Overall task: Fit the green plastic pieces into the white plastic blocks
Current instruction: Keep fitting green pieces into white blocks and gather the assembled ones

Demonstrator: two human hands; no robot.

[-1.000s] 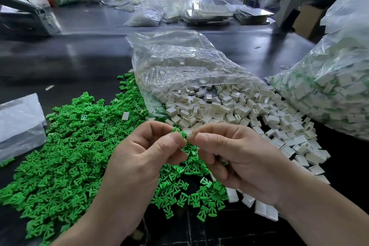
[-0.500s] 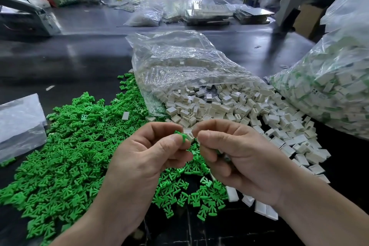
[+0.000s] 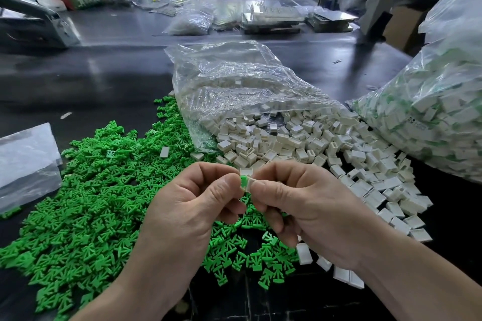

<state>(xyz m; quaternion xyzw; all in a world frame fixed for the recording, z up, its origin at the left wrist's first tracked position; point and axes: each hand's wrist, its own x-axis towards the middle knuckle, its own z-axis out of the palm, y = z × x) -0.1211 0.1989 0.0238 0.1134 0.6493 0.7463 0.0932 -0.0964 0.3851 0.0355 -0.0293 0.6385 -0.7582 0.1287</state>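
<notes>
Green plastic piece, where does it sit?

Between the two hands, raised above the desk, with its end against a white plastic block. I cannot tell how far it has gone into the block, because the fingertips cover the joint.

Which hand has which?

The left hand pinches the green plastic piece between thumb and forefinger, its other fingers curled under. The right hand pinches the white plastic block the same way, thumb tip on the near side. The two thumbs nearly touch.

And the stock?

Loose green pieces lie in a wide heap across the left and middle of the desk, reaching under both hands. Loose white blocks spill out of a clear bag that lies on its side behind the hands, mouth toward the person. They spread to the right, alongside the right forearm. The two heaps meet just beyond the fingertips.

Anything mixed in?

One stray white block lies on the green heap, near the bag's mouth. A few more white blocks lie under the right wrist, at the edge of the green heap.

What else is on the desk?

A full bag at the right edge, packed with white blocks with green showing among them. A clear plastic sheet lies flat at the left edge, just beside the green heap. Farther back are more bags and flat trays, too blurred to tell apart.
</notes>
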